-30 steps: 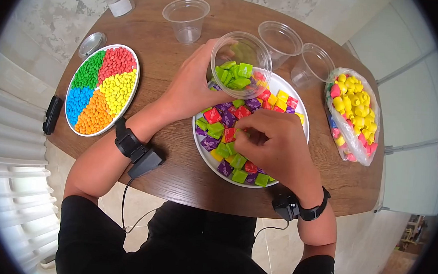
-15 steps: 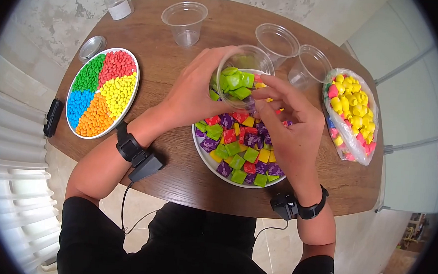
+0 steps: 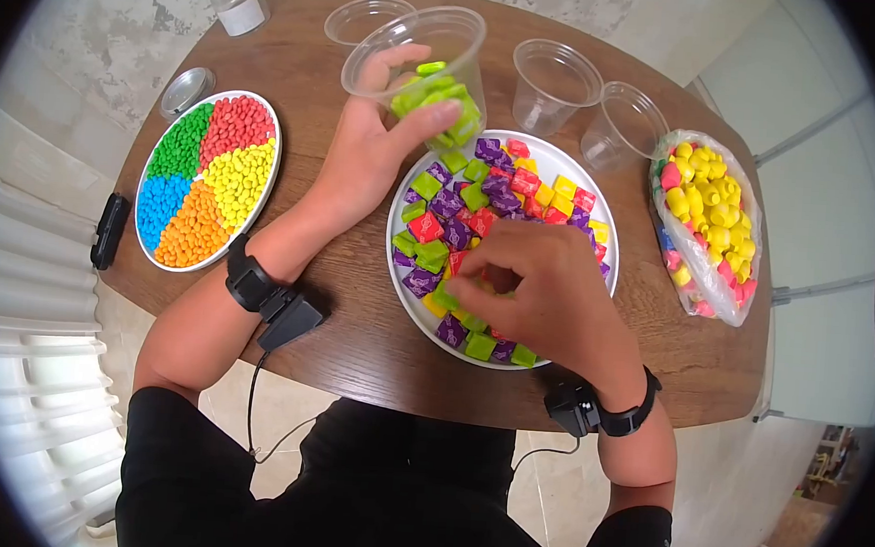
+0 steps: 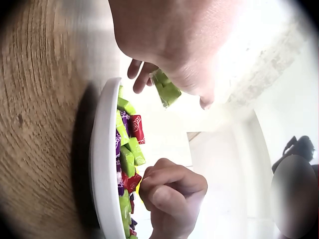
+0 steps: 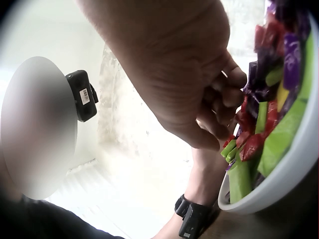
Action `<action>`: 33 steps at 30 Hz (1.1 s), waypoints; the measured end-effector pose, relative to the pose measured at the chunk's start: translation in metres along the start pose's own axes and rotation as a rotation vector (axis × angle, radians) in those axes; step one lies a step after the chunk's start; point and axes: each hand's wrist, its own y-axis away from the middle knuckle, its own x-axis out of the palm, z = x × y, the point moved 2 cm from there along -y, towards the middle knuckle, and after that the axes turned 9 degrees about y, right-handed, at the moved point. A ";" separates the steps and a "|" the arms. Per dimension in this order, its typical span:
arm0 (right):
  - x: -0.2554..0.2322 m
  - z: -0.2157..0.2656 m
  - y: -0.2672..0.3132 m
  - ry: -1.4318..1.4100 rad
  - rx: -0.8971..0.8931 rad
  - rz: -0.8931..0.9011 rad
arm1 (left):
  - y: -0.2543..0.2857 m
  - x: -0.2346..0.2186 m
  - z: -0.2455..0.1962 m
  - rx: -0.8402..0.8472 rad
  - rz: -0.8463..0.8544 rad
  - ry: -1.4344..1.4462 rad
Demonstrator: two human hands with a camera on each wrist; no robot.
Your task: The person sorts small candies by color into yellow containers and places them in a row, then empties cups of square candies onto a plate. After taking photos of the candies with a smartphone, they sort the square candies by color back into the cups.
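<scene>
In the head view the left hand (image 3: 370, 154) grips a clear plastic cup (image 3: 468, 57) with several green-wrapped candies (image 3: 438, 101) inside, held tilted over the back left of the white plate (image 3: 396, 289). Red, purple, yellow and green wrapped candies cover that plate. Over its front part, the right hand (image 3: 547, 290) pinches a green candy (image 3: 445, 295) between thumb and curled forefinger. The left wrist view shows the left hand (image 4: 172, 45) with green candies (image 4: 167, 91) beside its fingers, and the right hand (image 4: 172, 194) low at the plate (image 4: 105, 164).
A round plate (image 3: 274, 178) of small candies sorted by colour stands at left, near a round lid (image 3: 187, 91) and a jar (image 3: 241, 13). Behind are empty clear cups (image 3: 543, 107), (image 3: 611, 144) and another cup's rim (image 3: 345, 15). A bag (image 3: 716, 225) of yellow and pink pieces lies right.
The left hand has moved the cup back and left, tilting it. The right hand went from the plate to the cup, then back down to the plate, where it now pinches a green candy.
</scene>
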 end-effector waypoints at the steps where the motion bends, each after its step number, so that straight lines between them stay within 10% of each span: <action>1: 0.000 0.001 0.001 0.072 0.011 0.078 | 0.001 0.001 -0.001 0.004 0.031 -0.016; 7: 0.000 0.003 0.003 0.192 -0.003 0.134 | 0.001 0.000 0.003 0.291 0.119 -0.512; 20: -0.004 0.000 0.003 0.150 -0.003 0.084 | 0.005 0.004 0.006 0.249 0.199 -0.638; 28: -0.020 0.008 0.002 -0.235 0.275 -0.385 | 0.006 0.004 0.007 0.303 0.194 -0.686; 33: -0.006 -0.006 -0.005 -0.267 0.126 -0.593 | 0.006 0.007 0.003 0.270 0.231 -0.648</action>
